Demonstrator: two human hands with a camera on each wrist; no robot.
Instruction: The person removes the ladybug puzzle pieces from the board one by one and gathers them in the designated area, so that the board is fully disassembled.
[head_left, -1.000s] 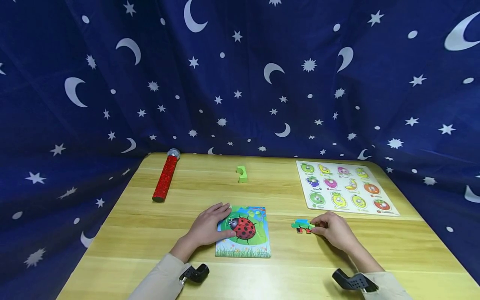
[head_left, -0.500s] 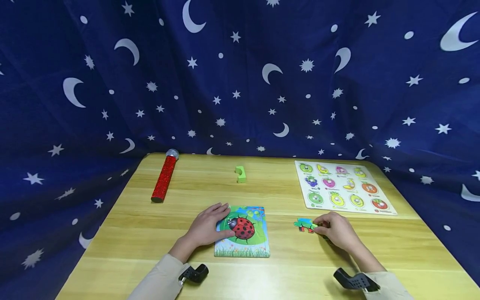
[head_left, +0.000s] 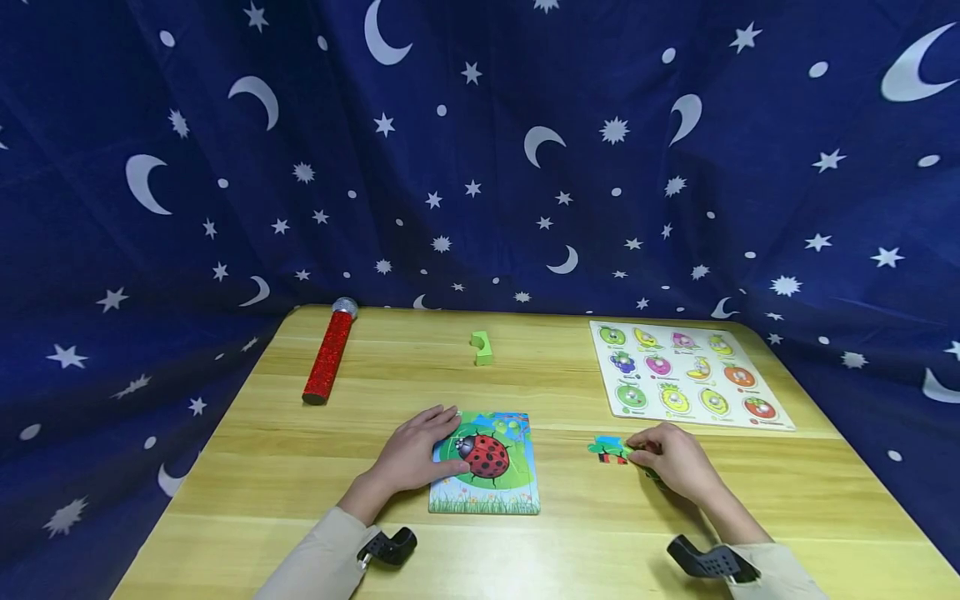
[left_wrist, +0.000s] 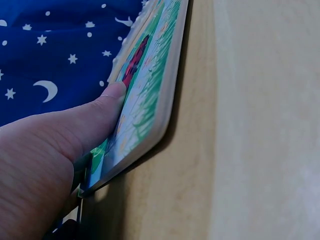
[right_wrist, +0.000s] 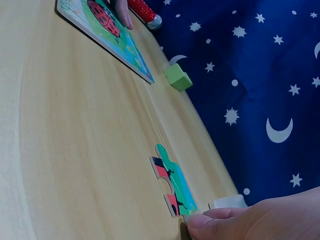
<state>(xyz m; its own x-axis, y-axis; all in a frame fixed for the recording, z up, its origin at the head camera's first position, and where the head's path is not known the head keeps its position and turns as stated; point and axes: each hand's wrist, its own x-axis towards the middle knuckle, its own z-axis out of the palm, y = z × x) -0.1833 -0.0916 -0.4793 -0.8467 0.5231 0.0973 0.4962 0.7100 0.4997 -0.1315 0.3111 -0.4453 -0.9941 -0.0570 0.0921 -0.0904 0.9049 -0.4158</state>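
My left hand [head_left: 415, 452] rests over the left side of a square ladybug jigsaw puzzle [head_left: 487, 492]. In the left wrist view its thumb [left_wrist: 95, 117] lies straight across the picture face; the other fingers are mostly hidden behind it. To the right, a blue, green and red puzzle piece [head_left: 611, 444] is pinched at its right end by my right hand [head_left: 671, 458]. The right wrist view shows this piece [right_wrist: 176, 182] with a rounded notch in its red side, close over the wood, and thumb and fingertips right at its end.
A white fruit board [head_left: 660, 408] lies at the back right. A green block [head_left: 482, 350] with a curved cut-out stands at the back middle. At the far left lies a red glittery toy microphone [head_left: 328, 358]. A dark blue curtain [head_left: 480, 167] with moons and stars hangs behind the table.
The right hand has shifted slightly to the right with the puzzle piece, which now looks flatter to the table. The left hand stays on the ladybug puzzle.
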